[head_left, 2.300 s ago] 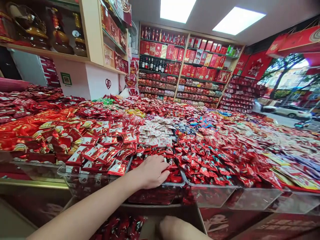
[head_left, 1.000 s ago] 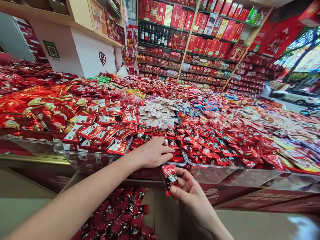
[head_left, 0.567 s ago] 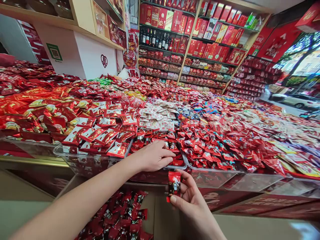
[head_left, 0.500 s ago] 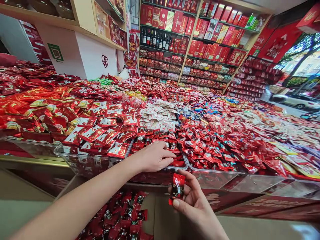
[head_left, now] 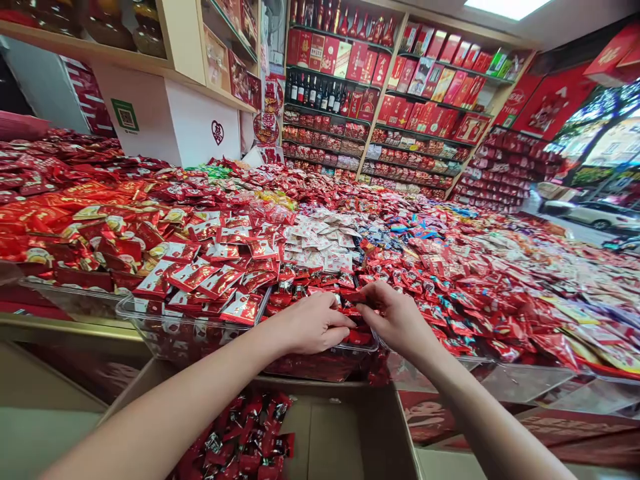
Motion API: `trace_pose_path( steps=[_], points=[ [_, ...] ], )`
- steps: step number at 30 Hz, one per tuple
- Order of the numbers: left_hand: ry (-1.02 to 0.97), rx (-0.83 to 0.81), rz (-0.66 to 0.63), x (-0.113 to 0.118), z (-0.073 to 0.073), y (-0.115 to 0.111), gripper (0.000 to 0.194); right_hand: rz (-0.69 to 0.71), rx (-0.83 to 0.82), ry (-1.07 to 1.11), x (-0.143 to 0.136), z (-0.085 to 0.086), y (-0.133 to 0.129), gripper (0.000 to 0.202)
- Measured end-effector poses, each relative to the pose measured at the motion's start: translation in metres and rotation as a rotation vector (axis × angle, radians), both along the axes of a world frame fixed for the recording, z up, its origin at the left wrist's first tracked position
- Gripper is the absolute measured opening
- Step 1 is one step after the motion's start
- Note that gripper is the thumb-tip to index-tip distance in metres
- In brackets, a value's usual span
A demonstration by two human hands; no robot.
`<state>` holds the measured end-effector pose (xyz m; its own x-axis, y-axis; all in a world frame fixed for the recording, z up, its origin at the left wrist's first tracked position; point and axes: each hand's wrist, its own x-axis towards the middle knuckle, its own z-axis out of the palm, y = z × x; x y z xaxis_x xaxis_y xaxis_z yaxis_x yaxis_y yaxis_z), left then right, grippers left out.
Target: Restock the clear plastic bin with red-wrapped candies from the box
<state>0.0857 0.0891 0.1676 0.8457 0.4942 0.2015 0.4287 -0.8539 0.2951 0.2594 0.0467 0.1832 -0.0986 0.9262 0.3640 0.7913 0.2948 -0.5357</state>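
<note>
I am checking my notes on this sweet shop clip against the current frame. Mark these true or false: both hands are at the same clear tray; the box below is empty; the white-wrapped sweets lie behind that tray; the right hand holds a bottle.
1. Both hands are at the same clear tray. True: the left hand and the right hand are over the clear tray of red and black sweets.
2. The box below is empty. False: the cardboard box holds red and black sweets.
3. The white-wrapped sweets lie behind that tray. True.
4. The right hand holds a bottle. False: its fingers are among sweets.
</note>
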Motion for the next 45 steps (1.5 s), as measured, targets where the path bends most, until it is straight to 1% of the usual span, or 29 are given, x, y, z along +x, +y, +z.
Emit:
trace_pose_path(
  steps=[4, 7, 9, 12, 14, 18, 21, 24, 27, 31, 35, 39, 41, 45],
  points=[
    [-0.014, 0.009, -0.004, -0.001, -0.002, 0.0, 0.028, -0.015, -0.053, -0.181, -0.004, 0.0, 0.006, 0.012],
    [-0.022, -0.01, 0.004, -0.002, -0.002, 0.0, 0.027, 0.012, -0.08, -0.251, -0.003, 0.002, 0.007, 0.008],
    [-0.031, -0.031, 0.007, -0.002, -0.003, 0.0, 0.027, 0.036, -0.087, -0.258, -0.003, 0.004, 0.009, 0.005],
    [-0.029, -0.053, 0.024, -0.003, -0.004, 0.0, 0.027, 0.062, -0.106, -0.215, -0.005, 0.006, 0.012, 0.013],
    [-0.023, -0.06, 0.037, -0.004, -0.005, 0.0, 0.027, 0.069, -0.131, -0.228, -0.007, 0.007, 0.013, 0.012],
    [-0.023, -0.07, 0.046, -0.004, -0.004, 0.0, 0.028, 0.017, -0.119, -0.326, -0.011, 0.011, 0.014, 0.006],
    [-0.027, -0.063, 0.042, -0.004, -0.003, -0.001, 0.027, -0.004, -0.108, -0.324, -0.01, 0.014, 0.016, 0.008],
    [-0.022, -0.048, 0.039, -0.004, -0.003, -0.001, 0.028, 0.006, -0.154, -0.347, -0.008, 0.011, 0.019, 0.013],
    [-0.021, -0.043, 0.039, -0.004, -0.002, -0.001, 0.027, 0.023, -0.205, -0.486, -0.005, 0.006, 0.02, 0.014],
    [-0.047, -0.029, 0.023, -0.002, 0.002, -0.003, 0.025, 0.052, -0.133, -0.69, -0.004, 0.004, 0.017, 0.016],
    [-0.065, 0.001, 0.023, -0.002, 0.007, -0.005, 0.024, 0.03, -0.113, -0.779, -0.007, 0.009, 0.016, 0.022],
    [-0.039, 0.029, 0.076, -0.002, 0.008, -0.006, 0.016, -0.003, -0.156, -0.812, -0.014, 0.012, 0.016, 0.024],
    [-0.027, 0.04, 0.059, -0.002, 0.008, -0.006, 0.014, 0.004, -0.18, -0.818, -0.016, 0.013, 0.015, 0.025],
    [-0.025, 0.053, -0.008, -0.002, 0.008, -0.007, 0.018, 0.033, -0.189, -0.828, -0.019, 0.012, 0.014, 0.025]
  ],
)
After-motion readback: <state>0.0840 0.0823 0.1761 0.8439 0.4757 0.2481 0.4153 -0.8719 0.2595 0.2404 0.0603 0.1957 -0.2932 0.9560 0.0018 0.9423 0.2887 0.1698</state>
